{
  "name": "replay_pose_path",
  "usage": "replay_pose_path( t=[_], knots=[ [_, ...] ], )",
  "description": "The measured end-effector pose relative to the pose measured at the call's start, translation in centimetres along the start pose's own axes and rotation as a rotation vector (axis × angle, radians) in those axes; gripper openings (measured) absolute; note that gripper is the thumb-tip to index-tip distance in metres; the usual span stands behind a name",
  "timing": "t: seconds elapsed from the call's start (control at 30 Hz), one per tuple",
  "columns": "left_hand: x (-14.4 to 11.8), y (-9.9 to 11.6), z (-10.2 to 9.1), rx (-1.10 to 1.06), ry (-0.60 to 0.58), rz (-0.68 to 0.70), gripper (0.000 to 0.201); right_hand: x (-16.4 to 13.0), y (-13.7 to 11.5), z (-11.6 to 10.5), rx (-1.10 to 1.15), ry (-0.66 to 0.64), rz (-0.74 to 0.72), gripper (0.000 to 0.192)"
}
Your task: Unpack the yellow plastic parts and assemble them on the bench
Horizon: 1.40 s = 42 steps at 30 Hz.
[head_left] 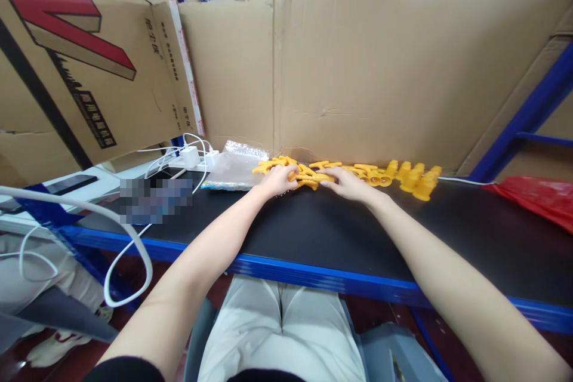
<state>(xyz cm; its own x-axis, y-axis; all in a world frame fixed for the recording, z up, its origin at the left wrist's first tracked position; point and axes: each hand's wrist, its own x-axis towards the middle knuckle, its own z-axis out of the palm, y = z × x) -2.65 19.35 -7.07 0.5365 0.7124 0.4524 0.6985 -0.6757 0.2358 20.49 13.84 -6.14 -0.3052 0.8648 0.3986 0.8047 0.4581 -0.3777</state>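
Note:
Yellow plastic pieces (pixel 329 165), slim and branching, lie in a loose heap near the back of the black shelf top. My left hand (pixel 278 181) is at the heap's left end, its fingers curled on a yellow plastic piece (pixel 293 176). From the right, my right hand (pixel 349 185) reaches in, with thumb and fingers around the end of another yellow piece (pixel 326 177). The fingers partly hide both pieces, so their full shape is unclear. Just right of this hand, several yellow cup-shaped pieces (pixel 423 186) stand clustered, some in stacked-looking rows.
A clear plastic bag (pixel 239 166) lies left of the heap, beside white chargers (pixel 190 157) and cables. Tall cardboard (pixel 358 71) walls the back. A red plastic bag (pixel 537 197) sits at right. A blue rail (pixel 313 274) edges the shelf; a white cable (pixel 129 298) loops at front left.

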Motion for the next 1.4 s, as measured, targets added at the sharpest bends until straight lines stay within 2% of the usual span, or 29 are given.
replay_pose_path(
  t=[0.07, 0.17, 0.27, 0.4, 0.47, 0.6, 0.77, 1.0, 1.2, 1.37, 1.4],
  knots=[
    [0.0, 0.0, -0.1, 0.01, 0.003, -0.029, 0.027, 0.0, 0.1, -0.1, 0.09, -0.001, 0.042, 0.045],
    [-0.1, 0.0, -0.3, 0.014, 0.002, -0.051, 0.027, -0.1, 0.7, -0.3, 0.383, -0.027, 0.179, 0.05],
    [-0.1, -0.1, -0.3, 0.006, 0.002, -0.025, 0.026, -0.1, 1.2, -0.5, 0.658, -0.008, 0.27, 0.04],
    [0.0, -0.4, -0.3, -0.012, 0.05, 0.014, 0.027, -0.2, 0.9, -0.8, 0.783, -0.057, 0.353, 0.027],
    [0.0, -0.4, -0.2, -0.016, 0.074, 0.009, 0.028, -0.3, 0.5, -0.8, 0.808, -0.068, 0.377, 0.028],
    [0.1, -0.3, -0.3, -0.004, 0.045, 0.006, 0.027, -0.4, 0.0, -1.1, 0.797, -0.036, 0.415, 0.031],
    [0.0, -0.1, -0.4, 0.004, 0.032, 0.001, 0.028, -0.7, 0.6, -1.6, 0.794, -0.106, 0.357, 0.052],
    [-0.1, 0.0, -0.5, -0.009, 0.056, 0.031, 0.029, -0.6, 0.3, -1.6, 0.789, -0.125, 0.344, 0.036],
    [-0.1, 0.1, -0.6, 0.017, 0.052, 0.011, 0.03, -0.2, -0.2, -0.9, 0.696, -0.154, 0.465, 0.058],
    [0.0, 0.2, -0.6, 0.019, 0.04, -0.018, 0.03, -0.5, 0.1, -1.1, 0.648, -0.163, 0.445, 0.052],
    [0.0, 0.2, -0.6, 0.019, 0.039, -0.018, 0.03, -0.6, 0.2, -1.3, 0.634, -0.148, 0.433, 0.057]
  ],
)
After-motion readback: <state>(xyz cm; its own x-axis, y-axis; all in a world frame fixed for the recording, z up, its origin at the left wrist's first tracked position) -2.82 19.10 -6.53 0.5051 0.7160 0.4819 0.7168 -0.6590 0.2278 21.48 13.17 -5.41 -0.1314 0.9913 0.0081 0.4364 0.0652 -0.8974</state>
